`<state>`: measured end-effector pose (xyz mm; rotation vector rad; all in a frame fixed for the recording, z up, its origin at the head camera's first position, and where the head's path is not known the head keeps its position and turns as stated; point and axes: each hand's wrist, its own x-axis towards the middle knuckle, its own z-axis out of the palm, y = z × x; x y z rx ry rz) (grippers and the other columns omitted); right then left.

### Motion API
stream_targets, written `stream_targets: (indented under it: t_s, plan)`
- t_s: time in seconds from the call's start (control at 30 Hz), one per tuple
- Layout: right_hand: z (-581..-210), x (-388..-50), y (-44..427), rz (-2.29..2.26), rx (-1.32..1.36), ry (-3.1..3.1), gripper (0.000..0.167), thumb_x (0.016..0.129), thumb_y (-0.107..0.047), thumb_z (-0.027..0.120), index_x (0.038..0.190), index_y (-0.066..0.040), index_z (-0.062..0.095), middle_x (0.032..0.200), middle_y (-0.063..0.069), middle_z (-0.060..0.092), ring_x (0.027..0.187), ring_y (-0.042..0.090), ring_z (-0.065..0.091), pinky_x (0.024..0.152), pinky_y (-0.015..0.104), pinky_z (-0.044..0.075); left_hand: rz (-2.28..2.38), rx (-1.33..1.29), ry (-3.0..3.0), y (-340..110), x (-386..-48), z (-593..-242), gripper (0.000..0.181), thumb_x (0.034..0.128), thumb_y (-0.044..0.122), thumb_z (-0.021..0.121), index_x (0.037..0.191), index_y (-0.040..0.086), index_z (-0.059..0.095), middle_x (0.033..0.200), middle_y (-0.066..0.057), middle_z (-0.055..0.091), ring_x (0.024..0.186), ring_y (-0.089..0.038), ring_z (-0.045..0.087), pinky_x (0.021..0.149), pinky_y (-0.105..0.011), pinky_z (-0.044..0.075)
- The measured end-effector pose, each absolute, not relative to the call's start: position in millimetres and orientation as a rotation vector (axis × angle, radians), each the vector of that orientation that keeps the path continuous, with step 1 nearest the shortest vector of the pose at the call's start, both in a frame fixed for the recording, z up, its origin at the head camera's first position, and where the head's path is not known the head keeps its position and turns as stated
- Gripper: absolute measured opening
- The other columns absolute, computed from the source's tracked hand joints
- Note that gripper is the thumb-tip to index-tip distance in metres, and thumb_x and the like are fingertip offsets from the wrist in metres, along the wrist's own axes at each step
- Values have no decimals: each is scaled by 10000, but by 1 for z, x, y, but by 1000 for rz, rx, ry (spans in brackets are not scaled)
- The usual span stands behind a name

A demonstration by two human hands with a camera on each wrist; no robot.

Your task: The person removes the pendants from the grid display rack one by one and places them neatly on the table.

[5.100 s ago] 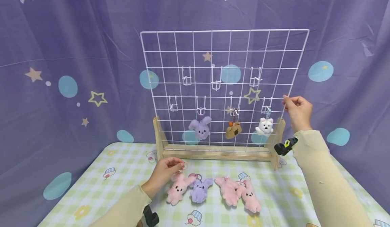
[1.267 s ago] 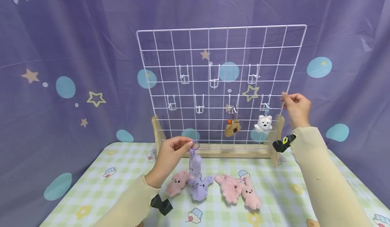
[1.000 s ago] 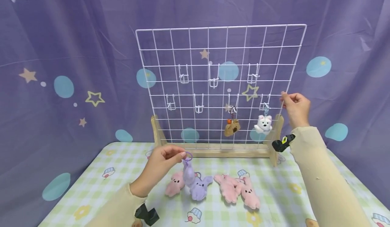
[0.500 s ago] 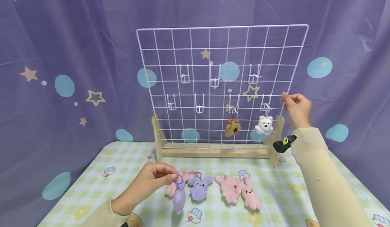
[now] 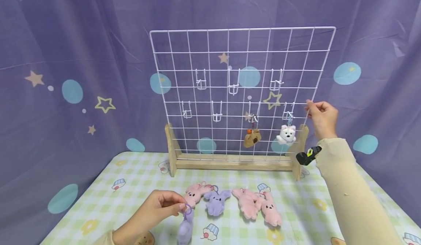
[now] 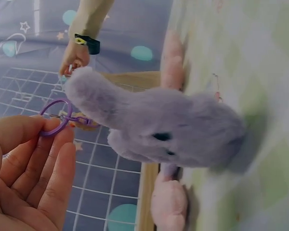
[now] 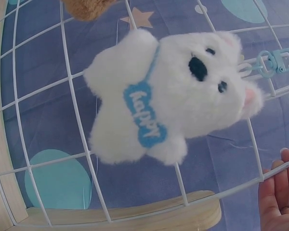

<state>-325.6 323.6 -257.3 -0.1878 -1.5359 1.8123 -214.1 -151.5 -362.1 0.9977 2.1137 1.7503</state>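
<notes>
My left hand (image 5: 161, 209) pinches the purple ring (image 6: 58, 117) of a purple plush bunny keychain (image 5: 185, 230). The bunny (image 6: 168, 126) dangles below the fingers, low over the near part of the table. At the right, my right hand (image 5: 323, 119) grips the side wire of the white grid rack (image 5: 241, 29). Near that hand hangs a white plush dog keychain (image 5: 287, 134) with a blue "happy" tag (image 7: 144, 115). A brown plush keychain (image 5: 252, 138) hangs on the hook to its left.
A pink plush (image 5: 194, 194), a second purple bunny (image 5: 215, 203) and two more pink plushes, one (image 5: 246, 203) overlapping the other (image 5: 270, 212), lie on the checkered tablecloth (image 5: 108, 205). Several bare hooks (image 5: 217, 117) sit on the grid. A wooden base (image 5: 230, 164) holds it up.
The purple bunny came off its lower hook in my left hand, then moved down and left towards me. My left hand earlier held the pink plush's ring. My right hand stays on the rack.
</notes>
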Motion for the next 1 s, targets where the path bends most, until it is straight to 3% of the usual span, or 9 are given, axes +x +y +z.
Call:
stream_targets:
  t_s: [0.17,0.4,0.7,1.0]
  plan:
    - [-257,-325,324,1819,-190,-1534,240,849,-86,686,637,-99,573,578,-89,646,515,35,569,527,116,474,1755,1033,2120,-148,-217,-371,172,911,30,587,973,-123,636,876,-114,704,770,-41,645,660,-278,560]
    - [-256,-324,323,1838,-187,-1520,238,850,-62,676,638,-79,569,571,-78,647,498,35,559,510,120,465,1758,968,2141,-139,-222,-377,196,903,72,615,981,-106,649,864,-101,699,750,-65,641,676,-275,560]
    - [-258,-326,325,1821,-186,-1529,241,851,-84,683,639,-90,568,580,-86,648,510,28,566,522,116,470,1733,949,2206,-135,-235,-388,240,894,89,631,983,-134,638,877,-308,642,712,-39,625,634,-230,543]
    - [-260,-328,327,1831,-180,-1522,242,846,-93,694,635,-93,575,583,-75,647,515,42,559,527,125,477,1728,775,2241,-132,-242,-395,223,885,79,637,995,-114,645,914,-284,656,720,-62,628,643,-285,560]
